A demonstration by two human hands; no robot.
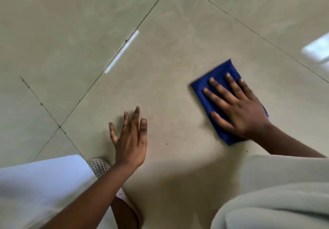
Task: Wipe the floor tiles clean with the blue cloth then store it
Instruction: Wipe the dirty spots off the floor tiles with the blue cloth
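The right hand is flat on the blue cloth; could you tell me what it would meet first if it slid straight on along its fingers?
Apparently only bare tile, then the grout line.

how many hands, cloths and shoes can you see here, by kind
hands: 2, the left hand open by the floor, the right hand flat on the cloth
blue cloth: 1
perforated shoe: 1
total: 4

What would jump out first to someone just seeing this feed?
The blue cloth, folded flat on the pale floor tiles at right, with the right hand spread open on top of it. Next, the left hand, fingers spread, at lower centre, empty. A few dark specks dot the tile between the hands.
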